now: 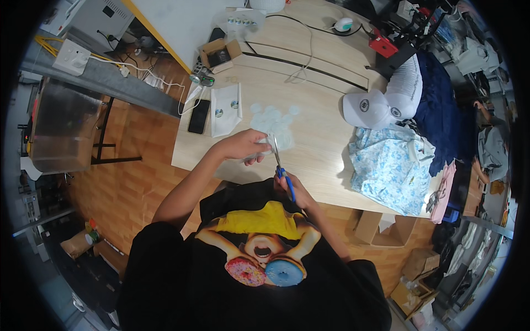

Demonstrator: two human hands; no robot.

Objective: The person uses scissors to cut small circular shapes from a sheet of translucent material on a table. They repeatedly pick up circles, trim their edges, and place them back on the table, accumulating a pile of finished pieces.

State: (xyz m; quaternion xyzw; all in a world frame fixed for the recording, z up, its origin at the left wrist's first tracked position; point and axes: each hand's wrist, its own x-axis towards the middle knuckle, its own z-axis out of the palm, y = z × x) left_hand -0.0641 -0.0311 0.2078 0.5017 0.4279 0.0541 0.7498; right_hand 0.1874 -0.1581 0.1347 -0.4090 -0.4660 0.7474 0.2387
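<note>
Near the front edge of the wooden table (319, 165), my left hand (245, 145) pinches a piece of translucent sheet (265, 145). My right hand (292, 188) grips blue-handled scissors (286, 180), their blades pointing away from me beside the sheet at my left fingertips. Whether the blades touch the sheet cannot be told. Just beyond the hands lies a loose group of pale round translucent pieces (271, 118). Left of these rests a white sheet or bag (223, 113) with two round printed emblems, and beside it a black smartphone (198, 116).
White caps (364, 108), a blue-and-white patterned shirt (389, 165) and dark blue fabric (439, 111) lie at the right. An open small carton (219, 56) stands at the back left. A cardboard box (387, 229) is on the floor. Another person (492, 145) is at far right.
</note>
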